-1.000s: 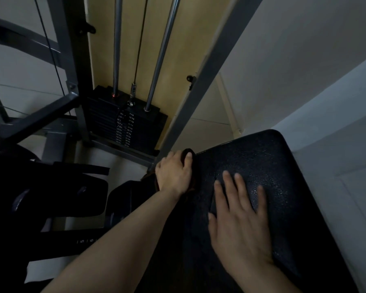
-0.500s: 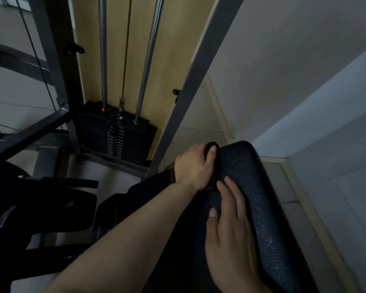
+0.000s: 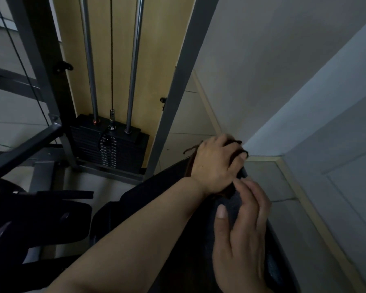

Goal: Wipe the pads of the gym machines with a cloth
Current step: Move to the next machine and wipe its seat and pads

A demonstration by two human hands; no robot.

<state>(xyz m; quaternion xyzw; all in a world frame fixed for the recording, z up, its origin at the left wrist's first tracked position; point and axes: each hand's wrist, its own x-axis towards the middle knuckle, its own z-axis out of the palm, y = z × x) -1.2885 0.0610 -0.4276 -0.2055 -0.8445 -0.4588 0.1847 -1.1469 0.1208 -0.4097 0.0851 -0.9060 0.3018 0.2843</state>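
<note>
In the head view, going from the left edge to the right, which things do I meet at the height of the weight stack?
Grey frame post → weight stack → slanted grey post → left hand on the cloth → white wall.

open floor (image 3: 268, 182) right of pad (image 3: 230, 208); frame post (image 3: 173, 102) blocks left.

A dark brownish cloth (image 3: 234, 148) lies bunched on the far end of the black textured pad (image 3: 230, 205).
</note>
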